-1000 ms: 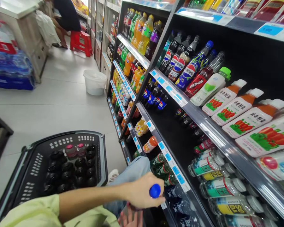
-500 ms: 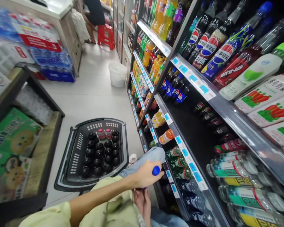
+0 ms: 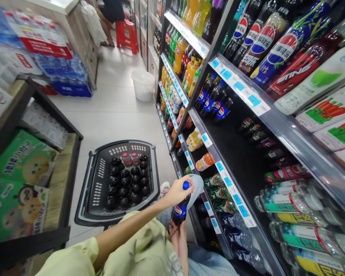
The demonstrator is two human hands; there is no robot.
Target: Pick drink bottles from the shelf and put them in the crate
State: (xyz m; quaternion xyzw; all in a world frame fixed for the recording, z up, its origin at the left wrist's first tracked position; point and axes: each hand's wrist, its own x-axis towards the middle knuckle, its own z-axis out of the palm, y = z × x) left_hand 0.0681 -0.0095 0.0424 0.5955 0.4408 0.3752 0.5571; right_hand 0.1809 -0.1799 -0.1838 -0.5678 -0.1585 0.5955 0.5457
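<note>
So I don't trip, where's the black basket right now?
In the head view, the black basket is on the floor left of centre, between the green boxes and your left hand.

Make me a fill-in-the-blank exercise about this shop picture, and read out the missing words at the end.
1. The left hand grips the bottle near its top, while the right hand is at its ____.
2. The bottle in the left hand has a ____ cap.
3. In the basket there are ____ pink caps among the black ones.
4. The plastic stool beyond the white bucket is ____.

Missing words: bottom; blue; two; red.
</note>
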